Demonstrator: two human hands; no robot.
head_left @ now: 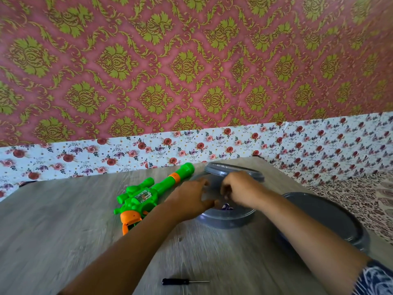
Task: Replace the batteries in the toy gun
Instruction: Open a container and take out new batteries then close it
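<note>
A green and orange toy gun [148, 193] lies on the wooden table, muzzle pointing to the far right. Right of it stands a clear round container [225, 219] with a grey rim and base. My left hand [189, 200] rests against its near wall with fingers spread. My right hand [240, 188] reaches down into it, fingers curled around a small dark object [227, 196] that is blurred. More small purple batteries [226, 208] lie on the container's bottom. A black-handled screwdriver [180, 281] lies near the table's front edge.
A grey round lid [331, 222] lies at the table's right edge beside the container. A tiny screw-like speck [180, 239] sits on the table between my arms. A flowered wall stands close behind the table, and patterned fabric lies to the right.
</note>
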